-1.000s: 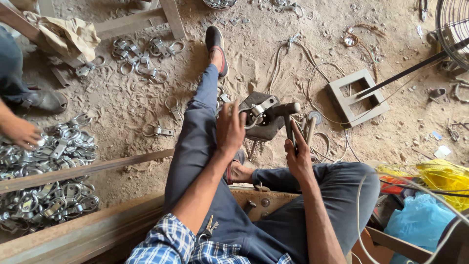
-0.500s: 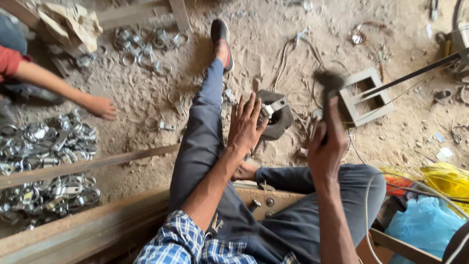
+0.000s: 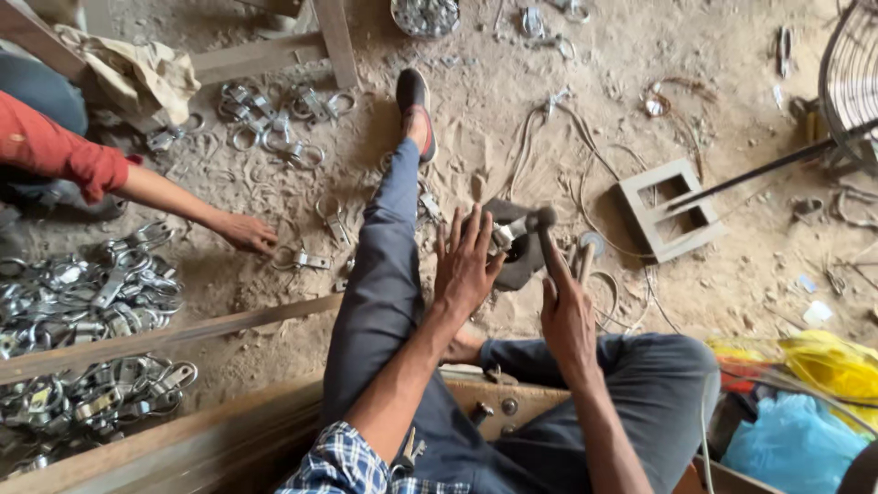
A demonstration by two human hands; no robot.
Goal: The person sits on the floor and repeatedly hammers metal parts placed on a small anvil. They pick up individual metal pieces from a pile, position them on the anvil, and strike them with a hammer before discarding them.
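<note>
Right hand (image 3: pixel 567 316) grips hammer (image 3: pixel 546 240) — left hand (image 3: pixel 465 265) (fingers spread) steadies metal clamp (image 3: pixel 506 234).

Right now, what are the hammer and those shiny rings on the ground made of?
The hammer in the right hand looks like dark, dull metal at the head; its handle is too blurred to tell. The clamp rings look like bright, silvery plated steel, since they glint. The left hand rests by the dark block.

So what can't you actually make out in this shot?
- Head view: the small metal piece on the dark block is partly hidden by the left hand.
- The hammer in the right hand is motion-blurred.
- The other person's hand shows; their body is cut off by the left edge.
</note>
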